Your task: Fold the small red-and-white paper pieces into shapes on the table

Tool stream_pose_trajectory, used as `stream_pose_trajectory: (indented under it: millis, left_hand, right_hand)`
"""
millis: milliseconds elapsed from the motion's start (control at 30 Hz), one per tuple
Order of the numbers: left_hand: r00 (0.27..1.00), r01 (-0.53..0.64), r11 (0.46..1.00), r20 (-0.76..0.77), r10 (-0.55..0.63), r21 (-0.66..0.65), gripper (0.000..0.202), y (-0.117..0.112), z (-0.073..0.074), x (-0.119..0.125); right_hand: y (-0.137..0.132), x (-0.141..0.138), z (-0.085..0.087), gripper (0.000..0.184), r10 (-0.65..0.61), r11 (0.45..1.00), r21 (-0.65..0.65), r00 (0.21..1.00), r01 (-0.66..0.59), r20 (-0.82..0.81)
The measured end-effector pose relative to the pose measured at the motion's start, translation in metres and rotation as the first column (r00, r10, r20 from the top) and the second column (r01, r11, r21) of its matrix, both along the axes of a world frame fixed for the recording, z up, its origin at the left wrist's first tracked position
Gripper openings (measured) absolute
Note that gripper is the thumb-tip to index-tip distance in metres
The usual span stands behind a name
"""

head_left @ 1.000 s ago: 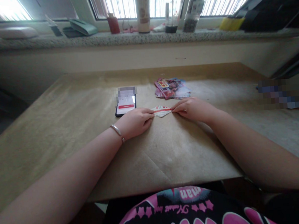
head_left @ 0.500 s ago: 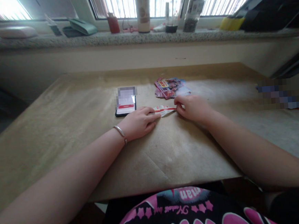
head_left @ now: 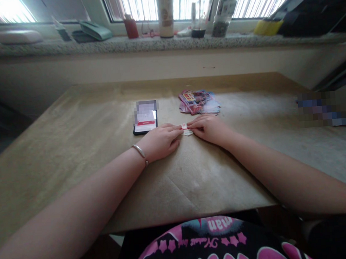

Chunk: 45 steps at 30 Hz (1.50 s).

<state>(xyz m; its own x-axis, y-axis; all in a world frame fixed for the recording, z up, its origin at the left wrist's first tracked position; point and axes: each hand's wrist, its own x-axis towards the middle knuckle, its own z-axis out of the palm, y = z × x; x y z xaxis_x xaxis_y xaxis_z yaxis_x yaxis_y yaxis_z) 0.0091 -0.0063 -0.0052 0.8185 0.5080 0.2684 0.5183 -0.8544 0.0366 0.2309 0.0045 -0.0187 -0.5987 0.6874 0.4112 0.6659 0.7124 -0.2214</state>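
A small piece of printed paper (head_left: 187,132), white with red print and folded, lies on the table between my two hands. My left hand (head_left: 162,141), with a silver bangle at its wrist, holds the paper's left end down under its fingertips. The fingers of my right hand (head_left: 210,129) press the right end against the table, close to the left fingertips. Only the middle of the paper shows; both ends are hidden beneath the fingers. Beyond my right hand lies a fanned pile of colourful printed leaflets (head_left: 200,102). A phone (head_left: 145,123) with a lit screen lies just beyond my left hand.
The tan table (head_left: 106,122) reaches to the wall below a granite windowsill (head_left: 142,44). On the sill stand a red bottle (head_left: 131,27), a tall pale cylinder (head_left: 165,14) and clear containers. A blurred-out item (head_left: 324,109) lies at the table's right.
My right hand has moved left toward my left hand and now lies flatter on the paper. Less of the paper shows, and the leaflet pile's lower right corner is uncovered.
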Motion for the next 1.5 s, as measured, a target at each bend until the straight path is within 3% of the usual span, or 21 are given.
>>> stream_pose_trajectory:
  millis: [300,533,1200,1500]
  left_hand:
    - [0.997,-0.074,0.996,0.001,0.074,0.038,0.030,-0.004,0.000,0.002]
    - [0.995,-0.089,0.993,-0.043,0.092,0.073,0.027,-0.004,0.004,0.000]
    - [0.999,0.005,0.983,-0.041,0.003,0.185,0.026,-0.003,0.000,-0.005]
    - [0.998,0.059,0.989,-0.005,-0.059,0.137,0.025,-0.002,0.001,-0.004]
  right_hand:
    - [-0.005,0.005,0.005,0.025,-0.024,1.000,0.009,0.998,0.024,0.065]
    - [-0.012,0.001,0.009,0.021,0.059,0.998,0.014,0.994,-0.061,0.090]
    - [-0.016,-0.004,0.008,0.022,0.144,0.987,0.047,0.980,-0.152,0.135]
    - [-0.017,-0.007,0.007,0.022,0.141,0.985,0.083,0.980,-0.154,0.144]
